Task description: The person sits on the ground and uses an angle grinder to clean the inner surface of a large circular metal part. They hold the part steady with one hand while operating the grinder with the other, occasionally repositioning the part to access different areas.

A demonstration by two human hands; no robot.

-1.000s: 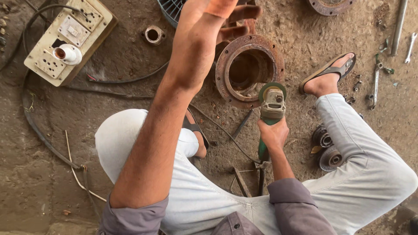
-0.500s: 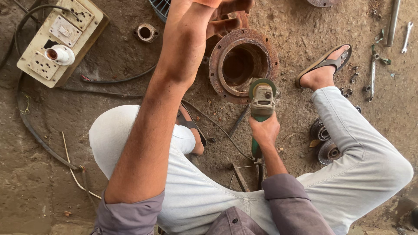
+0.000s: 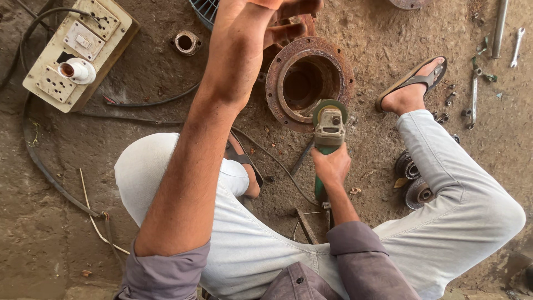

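I hold the grinder (image 3: 328, 133) in my right hand (image 3: 331, 165), fingers clenched round its green body. Its head sits at the near rim of the rusty flange (image 3: 308, 80), touching or just short of it; I cannot tell which. The flange lies flat on the dirt floor (image 3: 139, 116) between my feet.

My left hand (image 3: 244, 33) is raised close to the camera, above the far side of the flange. Its fingertips run out of frame at the top, so I cannot tell whether it is released or grasping anything.

Progress, as I judge it:
- The flange face is rusty all round. No bright, cleaned metal shows.
- No sparks or dust show at the disc, so I cannot tell whether it is cutting.
- I take the grinding as barely started, with nearly the whole rim left.

A switchboard (image 3: 78, 50) lies on the floor to the left, and spanners (image 3: 473, 91) to the right.
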